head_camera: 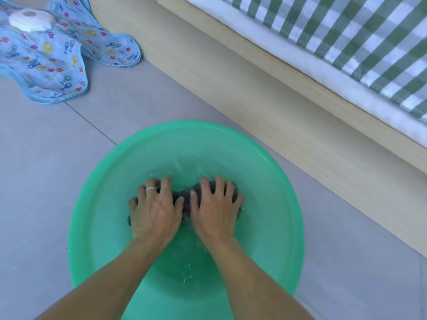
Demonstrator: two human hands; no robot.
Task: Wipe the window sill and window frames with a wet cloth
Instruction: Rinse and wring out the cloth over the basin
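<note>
Both my hands are down in the green basin (97, 204) on the grey tiled floor (46, 169), and the dark grey cloth (184, 199) is bunched up in the water right under them. My left hand (154, 209), the one with the silver ring (150, 188), has its fingers curled over the left end of the cloth, and my right hand (215, 209) is clawed over the right end, so both are gripping it. Thumbs are nearly touching in the middle. The water looks a bit churned and splashy, I think, though it's blurry so hard to say. The wooden bed frame (265, 100) runs diagonally just past the basin, with a green checked sheet (358, 31) on top. Off in the far left corner there's a blue fish-print fabric thing (53, 61) on the floor.
</note>
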